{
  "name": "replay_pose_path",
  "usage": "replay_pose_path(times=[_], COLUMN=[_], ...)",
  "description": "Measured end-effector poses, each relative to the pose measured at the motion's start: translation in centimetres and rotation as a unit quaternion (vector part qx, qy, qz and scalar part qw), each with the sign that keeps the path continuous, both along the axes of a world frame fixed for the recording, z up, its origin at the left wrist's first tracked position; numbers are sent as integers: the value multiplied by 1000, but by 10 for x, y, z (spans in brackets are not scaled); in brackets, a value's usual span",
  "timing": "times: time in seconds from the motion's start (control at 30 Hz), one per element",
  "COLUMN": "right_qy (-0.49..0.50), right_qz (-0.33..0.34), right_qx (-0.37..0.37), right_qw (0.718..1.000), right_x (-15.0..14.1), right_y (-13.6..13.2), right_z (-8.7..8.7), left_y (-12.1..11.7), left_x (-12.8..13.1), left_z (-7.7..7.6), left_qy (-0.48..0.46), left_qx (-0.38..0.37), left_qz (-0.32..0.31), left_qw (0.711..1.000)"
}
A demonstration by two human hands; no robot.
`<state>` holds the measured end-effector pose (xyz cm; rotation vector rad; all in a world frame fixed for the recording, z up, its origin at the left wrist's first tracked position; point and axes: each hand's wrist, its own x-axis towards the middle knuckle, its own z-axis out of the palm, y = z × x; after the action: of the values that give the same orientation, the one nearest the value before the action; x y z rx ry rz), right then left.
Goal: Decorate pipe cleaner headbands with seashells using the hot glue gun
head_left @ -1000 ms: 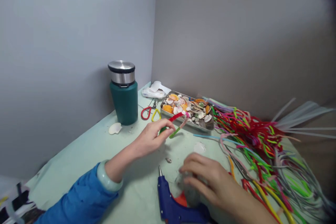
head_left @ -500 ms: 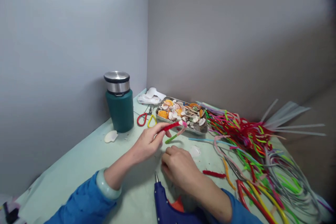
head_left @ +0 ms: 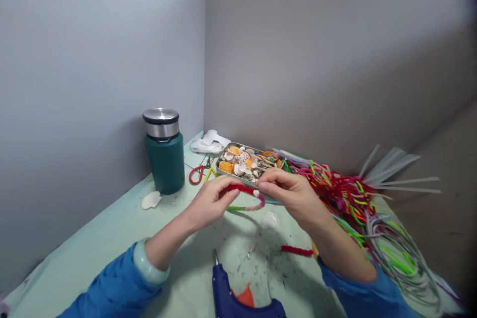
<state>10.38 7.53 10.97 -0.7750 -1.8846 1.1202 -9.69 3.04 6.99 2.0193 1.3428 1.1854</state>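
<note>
A bent pipe cleaner loop (head_left: 242, 188), red along the top with pink and green below, is pinched between thumb and fingers of my left hand (head_left: 208, 201). On its right bend sits a little white shell (head_left: 256, 193). My right hand (head_left: 288, 194) has its thumb and forefinger pressed together just right of that bend. The small shell it picked from the table is mostly hidden by those fingertips. Below both hands, a blue glue gun (head_left: 233, 293) with an orange trigger lies on the table, nozzle pointing away from me.
A metal tray of shells (head_left: 242, 161) stands behind the hands. Left of it are red-and-yellow-handled pliers (head_left: 196, 175), a green flask (head_left: 165, 161) and a white shell (head_left: 151, 200). Pipe cleaners (head_left: 346, 194) heap at the right. A short red piece (head_left: 297, 250) lies nearer.
My right hand came from beside the glue gun to the small shell on the table, closed there, then rose to the loop's right bend. The shell's spot is now bare. My left hand kept its hold.
</note>
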Motion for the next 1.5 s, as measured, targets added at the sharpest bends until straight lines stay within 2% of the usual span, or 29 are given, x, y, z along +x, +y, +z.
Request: replay_pose_path(times=[0.13, 0.37, 0.6, 0.97, 1.33, 1.5], right_qy=[37, 67, 93, 84, 73, 39], right_qz=[-7, -39, -36, -76, -85, -120], right_qx=[-95, -105, -186, -131, -128, -46], right_qw=[995, 991, 978, 985, 985, 991], right_x=[-13, -22, -25, -32, -34, -35], right_y=[2, -1, 2, -4, -6, -9], right_z=[-5, -19, -30, -30, -34, -36], left_y=[1, 1, 1, 1, 0, 1], left_x=[1, 1, 2, 3, 5, 5], left_z=[0, -5, -4, -7, -8, -9], left_qy=[-1, -36, -39, -45, -60, -77], left_qx=[2, -7, -16, 2, -6, -16], left_qz=[-1, 2, 13, 13, 18, 24], left_qw=[1000, 999, 999, 999, 998, 997])
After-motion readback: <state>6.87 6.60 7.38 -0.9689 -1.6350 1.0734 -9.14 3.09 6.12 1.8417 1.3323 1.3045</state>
